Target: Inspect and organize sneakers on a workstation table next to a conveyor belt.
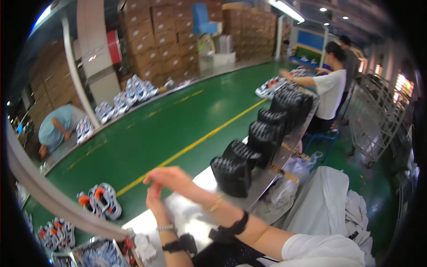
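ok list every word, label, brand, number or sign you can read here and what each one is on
No text is readable in this picture.
Stacked brown cartons: small pale marks, too small to read.
Grey pillar: small pale and reddish marks, too blurred to read.
Shoes on the green belt: any lettering would be too small and blurred to read.

Legible text: none. Stacked brown cardboard cartons (142, 38), far beyond the fingers (156, 172): small pale labels, too small to read. Red panel (114, 48), far beyond and left of the fingers: any lettering too blurred to tell.
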Available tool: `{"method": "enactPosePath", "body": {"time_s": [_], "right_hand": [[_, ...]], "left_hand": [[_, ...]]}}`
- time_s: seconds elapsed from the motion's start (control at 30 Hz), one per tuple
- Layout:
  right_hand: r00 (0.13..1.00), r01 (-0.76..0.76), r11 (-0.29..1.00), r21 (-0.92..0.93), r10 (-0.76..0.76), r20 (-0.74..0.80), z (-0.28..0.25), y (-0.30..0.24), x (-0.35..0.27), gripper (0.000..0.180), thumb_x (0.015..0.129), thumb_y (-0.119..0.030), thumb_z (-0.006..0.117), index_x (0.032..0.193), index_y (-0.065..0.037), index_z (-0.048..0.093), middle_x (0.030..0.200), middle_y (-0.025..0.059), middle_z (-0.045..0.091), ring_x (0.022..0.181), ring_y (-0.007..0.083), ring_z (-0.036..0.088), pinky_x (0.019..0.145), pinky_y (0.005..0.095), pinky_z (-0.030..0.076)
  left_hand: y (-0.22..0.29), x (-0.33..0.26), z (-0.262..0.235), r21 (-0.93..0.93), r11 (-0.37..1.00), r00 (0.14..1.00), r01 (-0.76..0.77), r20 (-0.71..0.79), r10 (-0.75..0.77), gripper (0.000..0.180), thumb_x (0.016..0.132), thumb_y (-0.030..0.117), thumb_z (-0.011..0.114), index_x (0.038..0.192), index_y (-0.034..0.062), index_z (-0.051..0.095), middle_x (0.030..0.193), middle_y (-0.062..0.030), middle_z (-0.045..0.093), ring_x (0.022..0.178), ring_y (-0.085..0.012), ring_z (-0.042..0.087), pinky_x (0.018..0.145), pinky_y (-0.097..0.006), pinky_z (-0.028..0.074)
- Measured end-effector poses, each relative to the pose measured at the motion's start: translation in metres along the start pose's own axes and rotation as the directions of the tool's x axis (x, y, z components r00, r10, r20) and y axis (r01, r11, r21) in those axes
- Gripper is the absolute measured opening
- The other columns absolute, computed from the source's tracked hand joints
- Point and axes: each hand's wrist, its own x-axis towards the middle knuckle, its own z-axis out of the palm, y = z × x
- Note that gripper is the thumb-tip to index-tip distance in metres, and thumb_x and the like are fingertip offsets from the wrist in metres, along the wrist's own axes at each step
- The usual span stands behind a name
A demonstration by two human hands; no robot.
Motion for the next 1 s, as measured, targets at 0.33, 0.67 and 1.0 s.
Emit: {"method": "enactPosePath", "body": {"time_s": [0.33, 0.67, 1.0], "right_hand": [[0.985, -0.164, 0.929, -0.331, 0.137, -0.102, -0.016, 0.147, 0.008, 0.056, 0.097, -0.039, 0.047, 0.14, -0.005, 0.039, 0.106, 0.0151, 0.063, 0.083, 0.0221, 0.064, 0.072, 0.0331, 0.052], [0.978, -0.043, 0.883, -0.467, -0.059, -0.202, -0.034, 0.154, 0.013, 0.042, 0.098, -0.036, 0.046, 0.123, -0.002, 0.055, 0.092, 0.0067, 0.066, 0.078, 0.0112, 0.063, 0.071, 0.0273, 0.051], [0.851, -0.519, 0.782, 0.346, 0.51, 0.124, -0.01, 0.113, 0.002, 0.057, 0.097, -0.055, 0.039, 0.074, -0.007, 0.06, 0.055, 0.0017, 0.06, 0.044, 0.0087, 0.056, 0.042, 0.0191, 0.043]], "left_hand": [[0.027, -0.006, 0.009, -0.279, 0.935, 0.976, 0.218, 0.088, -0.201, 0.064, 0.094, 0.058, 0.029, 0.134, 0.0088, 0.038, 0.129, -0.0159, 0.048, 0.116, -0.029, 0.051, 0.096, -0.039, 0.041], [-0.014, 0.009, -0.016, -0.003, 1.0, 0.984, 0.013, -0.18, -0.013, 0.044, 0.099, 0.033, 0.045, 0.129, 0.002, 0.038, 0.121, -0.0188, 0.052, 0.099, -0.0311, 0.06, 0.076, -0.039, 0.054], [-0.012, 0.005, -0.03, -0.317, 0.782, 0.824, 0.536, 0.395, -0.405, 0.075, 0.094, 0.067, 0.024, 0.136, 0.0078, 0.042, 0.128, -0.0157, 0.053, 0.12, -0.0274, 0.051, 0.1, -0.039, 0.043]]}}
